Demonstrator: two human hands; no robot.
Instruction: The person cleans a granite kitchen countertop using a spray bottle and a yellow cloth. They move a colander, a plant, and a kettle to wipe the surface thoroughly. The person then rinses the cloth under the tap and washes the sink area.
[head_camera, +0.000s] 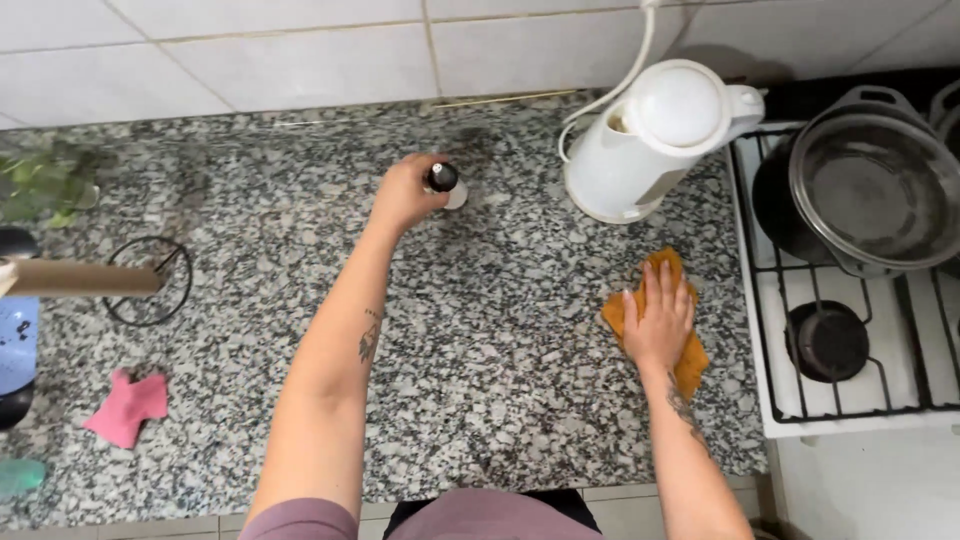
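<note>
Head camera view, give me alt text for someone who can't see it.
A person's right hand presses an orange cloth flat on a speckled counter while the left hand grips a small dark-capped bottle. A white kettle stands beside a stove.

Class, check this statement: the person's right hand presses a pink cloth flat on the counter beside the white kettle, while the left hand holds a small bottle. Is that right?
Not quite. The cloth under the right hand is orange, not pink, as the head view shows. The rest stands: it lies flat on the counter beside the white kettle, and the left hand holds a small bottle.
</note>
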